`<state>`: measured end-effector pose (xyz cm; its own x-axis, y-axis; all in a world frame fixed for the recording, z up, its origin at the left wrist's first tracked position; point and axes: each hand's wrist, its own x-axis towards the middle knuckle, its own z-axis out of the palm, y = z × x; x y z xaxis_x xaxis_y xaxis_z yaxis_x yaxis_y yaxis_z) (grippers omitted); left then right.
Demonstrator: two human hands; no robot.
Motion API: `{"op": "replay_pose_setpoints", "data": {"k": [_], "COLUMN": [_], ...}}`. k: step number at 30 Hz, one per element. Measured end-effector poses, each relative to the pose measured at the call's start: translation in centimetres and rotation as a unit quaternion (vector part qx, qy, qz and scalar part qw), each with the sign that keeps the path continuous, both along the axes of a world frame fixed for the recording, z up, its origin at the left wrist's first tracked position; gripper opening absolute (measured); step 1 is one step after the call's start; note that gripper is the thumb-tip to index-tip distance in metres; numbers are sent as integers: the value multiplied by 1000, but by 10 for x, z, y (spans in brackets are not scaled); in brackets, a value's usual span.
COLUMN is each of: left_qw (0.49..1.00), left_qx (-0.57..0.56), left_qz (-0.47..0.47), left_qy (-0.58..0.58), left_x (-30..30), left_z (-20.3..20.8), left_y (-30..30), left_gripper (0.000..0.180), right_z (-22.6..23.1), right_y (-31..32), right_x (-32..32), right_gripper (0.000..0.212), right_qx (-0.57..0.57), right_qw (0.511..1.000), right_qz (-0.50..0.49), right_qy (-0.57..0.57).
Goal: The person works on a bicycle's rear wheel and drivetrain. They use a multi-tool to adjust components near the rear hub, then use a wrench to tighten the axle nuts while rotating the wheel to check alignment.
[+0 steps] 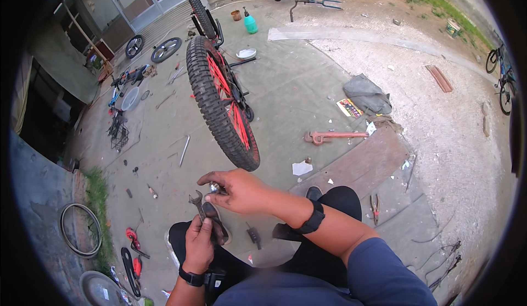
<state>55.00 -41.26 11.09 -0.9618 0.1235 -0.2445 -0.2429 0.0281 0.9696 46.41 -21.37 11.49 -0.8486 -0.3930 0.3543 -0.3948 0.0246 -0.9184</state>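
Note:
My left hand (198,244) is closed round the handle of an open-end wrench (196,200), whose jaw points up and away from me. Just above it, my right hand (241,190) pinches a small shiny metal part (216,188) between thumb and fingers; the fingers hide much of it, so its kind cannot be made out. Both hands look smudged with dark grease. Ahead of them stands a bicycle with a fat knobby tyre (211,105) and red spokes (238,124). My hands are apart from the wheel.
To the right lie a red pipe wrench (335,136), a brown board (359,163), pliers (375,209) and a grey cloth (369,94). A metal rod (184,150) is on the left. Farther off are a green spray bottle (250,22), a white bowl (246,54) and loose wheels (166,49).

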Motion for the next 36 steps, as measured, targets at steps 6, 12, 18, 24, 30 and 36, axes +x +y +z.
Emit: {"op": "replay_pose_setpoints", "data": {"k": [6, 12, 18, 24, 30, 36], "left_qw": [991, 988, 993, 996, 996, 981], "left_qx": [31, 64, 60, 52, 66, 109], "left_qz": [108, 111, 67, 37, -13, -85], "left_qy": [-79, -82, -76, -62, -63, -139], "left_x": [-23, -67, -107, -154, -206, -222], "left_z": [-17, -36, -40, -48, -44, -60], "left_y": [-9, -9, -1, 4, 9, 13], "left_gripper": [35, 32, 30, 25, 25, 24], "right_z": [-1, -25, -31, -43, -50, -66], "right_y": [54, 72, 70, 72, 68, 58], "right_x": [-26, -56, -68, -88, -103, -124], "right_gripper": [31, 36, 37, 38, 34, 42], "right_qx": [-151, -232, -236, -192, -182, -248], "right_qw": [976, 949, 936, 936, 917, 906], "right_qz": [15, -139, -164, -210, -216, -198], "right_qy": [-154, -162, -204, -205, -281, -280]}}
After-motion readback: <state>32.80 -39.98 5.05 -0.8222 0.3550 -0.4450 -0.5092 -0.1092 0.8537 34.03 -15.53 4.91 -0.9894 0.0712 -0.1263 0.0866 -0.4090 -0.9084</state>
